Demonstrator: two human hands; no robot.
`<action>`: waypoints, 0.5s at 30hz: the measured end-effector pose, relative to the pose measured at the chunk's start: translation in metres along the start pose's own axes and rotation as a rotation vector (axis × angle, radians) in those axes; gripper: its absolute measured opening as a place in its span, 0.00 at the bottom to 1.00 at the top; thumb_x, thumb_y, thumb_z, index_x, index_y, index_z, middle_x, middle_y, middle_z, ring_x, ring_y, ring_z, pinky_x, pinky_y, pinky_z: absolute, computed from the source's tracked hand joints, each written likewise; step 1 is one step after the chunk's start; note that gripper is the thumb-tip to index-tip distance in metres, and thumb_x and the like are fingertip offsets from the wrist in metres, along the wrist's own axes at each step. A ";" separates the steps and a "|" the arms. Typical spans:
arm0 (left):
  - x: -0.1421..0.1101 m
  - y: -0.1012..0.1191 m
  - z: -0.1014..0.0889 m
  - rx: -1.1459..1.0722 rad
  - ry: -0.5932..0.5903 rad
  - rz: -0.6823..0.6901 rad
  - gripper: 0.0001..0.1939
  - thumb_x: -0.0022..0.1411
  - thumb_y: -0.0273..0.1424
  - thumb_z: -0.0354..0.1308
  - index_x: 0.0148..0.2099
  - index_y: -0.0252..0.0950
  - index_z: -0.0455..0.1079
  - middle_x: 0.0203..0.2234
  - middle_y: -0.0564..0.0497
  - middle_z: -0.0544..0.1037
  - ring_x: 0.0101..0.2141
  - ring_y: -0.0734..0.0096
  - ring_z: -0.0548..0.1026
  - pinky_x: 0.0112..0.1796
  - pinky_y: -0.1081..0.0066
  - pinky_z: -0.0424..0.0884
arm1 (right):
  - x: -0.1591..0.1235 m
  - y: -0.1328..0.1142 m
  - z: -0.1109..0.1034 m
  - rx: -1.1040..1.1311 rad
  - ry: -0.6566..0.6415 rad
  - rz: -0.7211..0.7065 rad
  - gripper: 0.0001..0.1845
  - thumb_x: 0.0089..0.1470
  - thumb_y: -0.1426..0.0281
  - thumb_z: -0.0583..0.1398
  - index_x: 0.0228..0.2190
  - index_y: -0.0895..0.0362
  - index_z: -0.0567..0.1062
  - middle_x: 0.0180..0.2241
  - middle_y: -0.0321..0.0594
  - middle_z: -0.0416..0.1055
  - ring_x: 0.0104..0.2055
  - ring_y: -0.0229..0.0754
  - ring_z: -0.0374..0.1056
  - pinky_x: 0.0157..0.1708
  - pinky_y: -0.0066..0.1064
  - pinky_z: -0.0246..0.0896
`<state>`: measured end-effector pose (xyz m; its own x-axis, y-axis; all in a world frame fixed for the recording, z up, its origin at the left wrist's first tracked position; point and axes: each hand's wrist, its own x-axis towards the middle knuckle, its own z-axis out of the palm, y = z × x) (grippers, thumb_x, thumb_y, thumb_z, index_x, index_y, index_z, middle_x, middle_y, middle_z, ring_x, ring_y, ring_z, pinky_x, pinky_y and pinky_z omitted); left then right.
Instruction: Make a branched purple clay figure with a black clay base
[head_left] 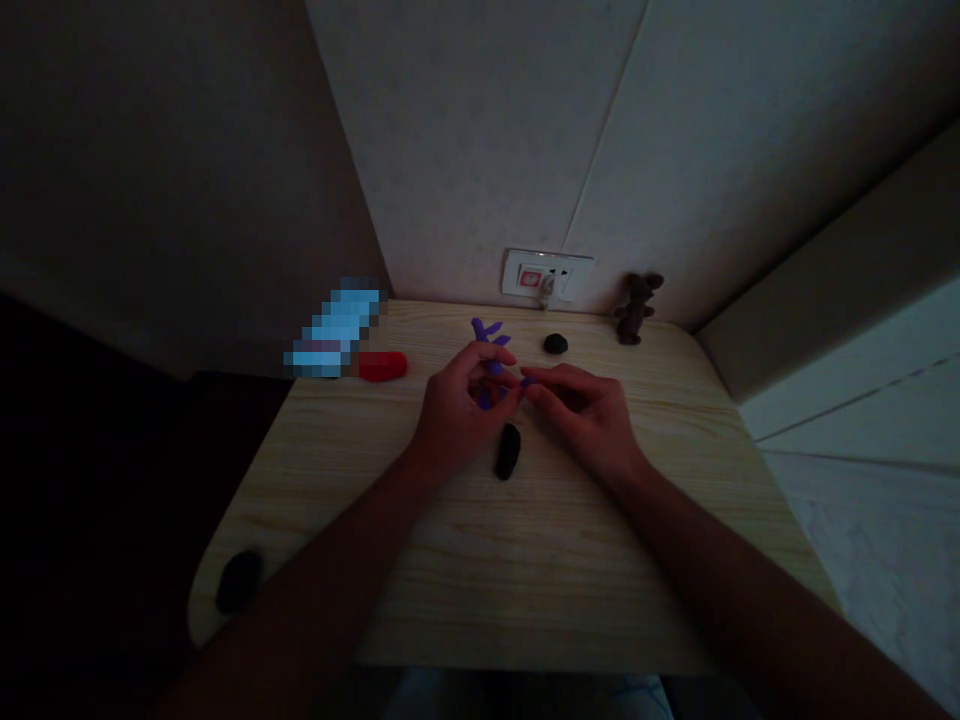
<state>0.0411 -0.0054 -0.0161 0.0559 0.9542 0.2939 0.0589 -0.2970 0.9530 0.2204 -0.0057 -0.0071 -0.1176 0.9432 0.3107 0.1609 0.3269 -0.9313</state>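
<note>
Both my hands meet over the middle of a light wooden table (480, 590). My left hand (454, 415) curls its fingers round a purple clay figure (489, 345) whose thin limbs stick up behind the fingers. My right hand (581, 405) pinches a small purple bit at the figure's side, fingertips touching those of the left. A black clay lump (508, 450) lies on the table just below and between the two hands.
A red clay piece (382, 366) and a blurred blue object (334, 330) lie at the back left. A small black ball (555, 344) and a brown clay figure (636, 308) stand near the wall socket (546, 274). Another black lump (238, 580) sits at the front left corner.
</note>
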 end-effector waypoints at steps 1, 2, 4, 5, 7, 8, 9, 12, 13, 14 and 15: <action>0.000 -0.001 0.000 0.009 -0.011 0.014 0.15 0.58 0.28 0.70 0.47 0.39 0.72 0.32 0.53 0.82 0.28 0.75 0.77 0.30 0.74 0.71 | 0.000 0.000 0.000 0.018 -0.002 0.017 0.09 0.53 0.63 0.72 0.37 0.50 0.88 0.33 0.40 0.83 0.31 0.41 0.74 0.30 0.32 0.69; -0.001 -0.001 0.000 0.019 -0.016 0.026 0.15 0.58 0.27 0.69 0.47 0.39 0.72 0.32 0.53 0.82 0.28 0.75 0.77 0.30 0.74 0.71 | 0.000 0.000 0.001 0.040 -0.005 0.042 0.08 0.52 0.62 0.73 0.35 0.51 0.88 0.32 0.40 0.83 0.31 0.41 0.74 0.30 0.32 0.70; -0.001 -0.001 -0.001 0.041 -0.015 0.050 0.15 0.58 0.26 0.68 0.48 0.39 0.71 0.32 0.54 0.81 0.28 0.76 0.77 0.30 0.74 0.71 | 0.001 0.001 0.001 0.098 -0.005 0.116 0.08 0.52 0.61 0.73 0.32 0.52 0.87 0.29 0.39 0.83 0.29 0.40 0.74 0.30 0.32 0.70; -0.001 0.000 -0.001 0.048 -0.012 0.060 0.15 0.59 0.25 0.67 0.48 0.39 0.71 0.31 0.54 0.81 0.27 0.76 0.76 0.30 0.75 0.70 | 0.002 0.001 0.002 0.136 -0.010 0.159 0.09 0.52 0.60 0.73 0.31 0.52 0.87 0.27 0.38 0.82 0.27 0.39 0.74 0.29 0.32 0.70; -0.001 0.001 -0.001 0.047 -0.006 0.069 0.16 0.59 0.25 0.66 0.49 0.40 0.70 0.31 0.55 0.81 0.26 0.78 0.74 0.28 0.75 0.69 | 0.003 0.002 0.002 0.236 -0.018 0.229 0.11 0.48 0.60 0.75 0.29 0.53 0.86 0.23 0.36 0.79 0.23 0.37 0.71 0.26 0.30 0.69; -0.001 0.002 -0.002 0.042 -0.002 0.071 0.17 0.59 0.25 0.66 0.49 0.40 0.70 0.32 0.55 0.81 0.26 0.78 0.74 0.28 0.75 0.68 | 0.004 0.002 0.003 0.293 -0.021 0.254 0.12 0.46 0.60 0.77 0.29 0.54 0.85 0.21 0.36 0.79 0.22 0.37 0.71 0.25 0.30 0.69; -0.001 0.002 -0.002 0.036 0.001 0.067 0.18 0.58 0.25 0.67 0.50 0.40 0.70 0.33 0.54 0.81 0.26 0.78 0.74 0.28 0.75 0.68 | 0.004 0.002 0.003 0.350 -0.026 0.277 0.13 0.44 0.61 0.78 0.28 0.54 0.85 0.21 0.35 0.79 0.22 0.37 0.72 0.26 0.30 0.70; -0.001 0.004 -0.002 0.024 0.015 0.048 0.19 0.57 0.27 0.69 0.50 0.40 0.70 0.34 0.53 0.82 0.27 0.77 0.75 0.28 0.75 0.69 | 0.005 0.003 0.004 0.473 -0.034 0.320 0.16 0.40 0.61 0.80 0.28 0.54 0.84 0.23 0.36 0.80 0.24 0.38 0.75 0.27 0.30 0.73; 0.000 0.004 -0.001 0.022 0.019 0.041 0.19 0.57 0.28 0.69 0.50 0.39 0.70 0.34 0.53 0.82 0.27 0.77 0.75 0.28 0.74 0.69 | 0.005 0.003 0.005 0.485 -0.040 0.325 0.16 0.40 0.61 0.80 0.29 0.54 0.85 0.23 0.37 0.81 0.25 0.38 0.76 0.28 0.30 0.74; 0.000 0.004 -0.001 0.020 0.024 0.032 0.18 0.57 0.28 0.69 0.49 0.39 0.71 0.34 0.53 0.82 0.27 0.76 0.75 0.28 0.74 0.68 | 0.005 0.003 0.004 0.486 -0.043 0.323 0.16 0.40 0.61 0.79 0.29 0.54 0.85 0.24 0.37 0.81 0.25 0.38 0.76 0.29 0.30 0.74; 0.000 0.004 -0.001 0.018 0.029 0.024 0.18 0.57 0.28 0.69 0.49 0.39 0.71 0.33 0.53 0.82 0.26 0.76 0.75 0.27 0.74 0.68 | 0.005 0.003 0.004 0.475 -0.044 0.317 0.15 0.41 0.60 0.79 0.29 0.54 0.85 0.24 0.37 0.81 0.25 0.38 0.76 0.29 0.30 0.74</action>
<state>0.0405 -0.0064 -0.0120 0.0288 0.9475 0.3186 0.0761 -0.3199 0.9444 0.2162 -0.0003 -0.0094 -0.1779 0.9840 0.0037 -0.2617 -0.0437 -0.9642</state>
